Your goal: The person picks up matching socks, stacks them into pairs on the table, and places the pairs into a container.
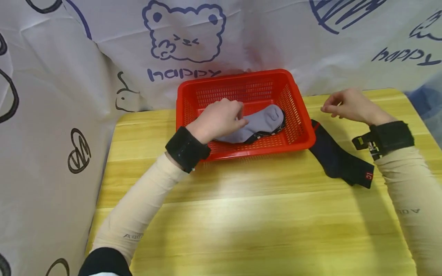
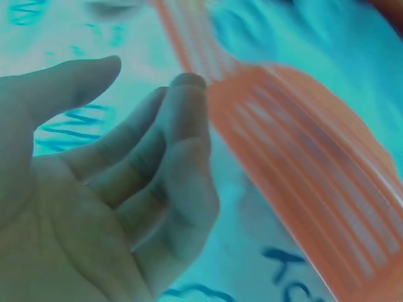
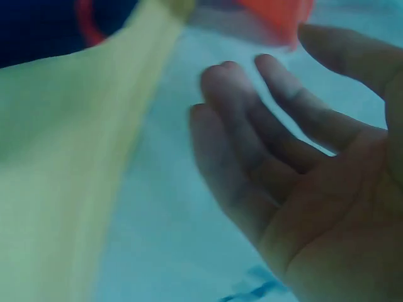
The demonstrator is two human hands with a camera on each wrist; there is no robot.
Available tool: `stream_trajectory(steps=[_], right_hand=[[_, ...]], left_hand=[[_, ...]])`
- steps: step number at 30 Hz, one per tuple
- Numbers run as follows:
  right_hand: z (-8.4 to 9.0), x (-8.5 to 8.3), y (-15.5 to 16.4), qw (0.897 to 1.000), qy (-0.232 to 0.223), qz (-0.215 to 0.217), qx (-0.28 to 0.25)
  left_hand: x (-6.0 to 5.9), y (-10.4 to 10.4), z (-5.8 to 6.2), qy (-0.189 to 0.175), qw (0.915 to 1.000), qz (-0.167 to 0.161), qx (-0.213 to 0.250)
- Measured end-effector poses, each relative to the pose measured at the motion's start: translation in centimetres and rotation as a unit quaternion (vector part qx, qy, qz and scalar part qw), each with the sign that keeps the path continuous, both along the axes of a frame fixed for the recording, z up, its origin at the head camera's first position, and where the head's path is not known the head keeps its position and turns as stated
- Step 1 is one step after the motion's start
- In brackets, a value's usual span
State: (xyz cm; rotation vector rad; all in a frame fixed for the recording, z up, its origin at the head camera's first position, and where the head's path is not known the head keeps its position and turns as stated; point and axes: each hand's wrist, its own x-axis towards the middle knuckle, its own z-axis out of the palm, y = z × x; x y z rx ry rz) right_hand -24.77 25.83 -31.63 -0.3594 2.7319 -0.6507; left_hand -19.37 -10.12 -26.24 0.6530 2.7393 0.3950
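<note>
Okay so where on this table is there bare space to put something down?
The whole near half of the table, between the two sleeves, is bare. So is the strip left of the basket. It is crowded on the right, where the dark sock lies against the basket under the right hand. The grey sock and left hand fill the basket.

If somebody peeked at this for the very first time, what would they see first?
Probably the bright red basket at the back of the yellow table, with a grey sock lying inside it. The left hand is over that sock in the basket, and the right hand hovers empty above the table to the right. A dark blue sock lies flat on the table just right of the basket.
</note>
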Motion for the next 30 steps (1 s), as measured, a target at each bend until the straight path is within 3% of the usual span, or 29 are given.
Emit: stream_trajectory(steps=[6, 12, 18, 23, 30], right_hand=[[-4.3, 2.1, 2.8, 0.997, -0.071, -0.022, 0.017], [-6.4, 4.0, 3.5, 0.993, -0.104, -0.051, 0.031], [-7.6, 4.8, 2.9, 0.989, -0.118, -0.074, 0.046], [-8.0, 5.3, 2.6, 0.993, -0.066, -0.091, 0.046], [-8.8, 6.3, 2.1, 0.992, 0.011, -0.123, 0.028]], left_hand=[[4.6, 0.9, -0.4, 0.044, 0.9921, -0.081, 0.085], [7.5, 1.3, -2.8, 0.023, 0.9864, -0.126, 0.103], [9.4, 1.2, -6.2, -0.009, 0.9855, -0.121, 0.118], [10.2, 0.9, -8.6, -0.021, 0.9856, -0.107, 0.129], [10.9, 0.3, -11.0, -0.02, 0.9845, -0.075, 0.158]])
